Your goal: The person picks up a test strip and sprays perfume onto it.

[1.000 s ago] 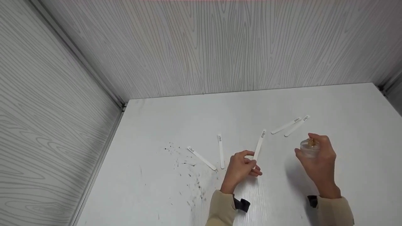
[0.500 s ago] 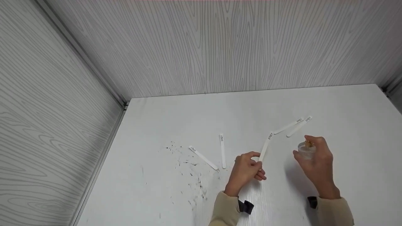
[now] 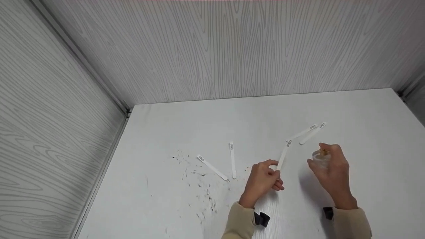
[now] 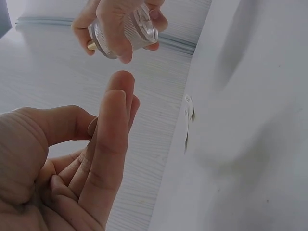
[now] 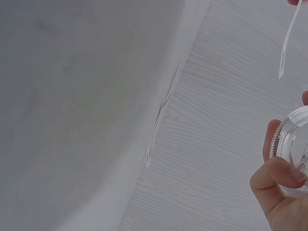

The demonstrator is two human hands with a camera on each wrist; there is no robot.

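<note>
My left hand [image 3: 262,179] pinches the lower end of a white perfume test strip [image 3: 284,154] between thumb and fingers. The strip's printed end points up and away, above the table. To the right, my right hand [image 3: 333,176] grips a round clear glass perfume bottle [image 3: 321,161]. Its index finger rests on the gold spray top [image 3: 323,152]. Strip and bottle are apart. In the left wrist view the bottle [image 4: 140,30] shows ribbed glass; the left hand's strip is mostly hidden behind fingers. The right wrist view has the bottle [image 5: 290,132] cut off at the edge.
Two test strips lie left of my left hand: a slanted strip [image 3: 212,168] and a near-straight strip [image 3: 232,161]. Two more, a right strip [image 3: 312,133] and its neighbour [image 3: 300,133], lie close together beyond the bottle. Dark specks mark the white table [image 3: 159,132]; grain-patterned panels [image 3: 215,49] rise behind and left.
My left hand has moved a little to the right with the test strip, closer to the bottle. The right hand with the bottle has shifted slightly left. The strips on the table lie unmoved.
</note>
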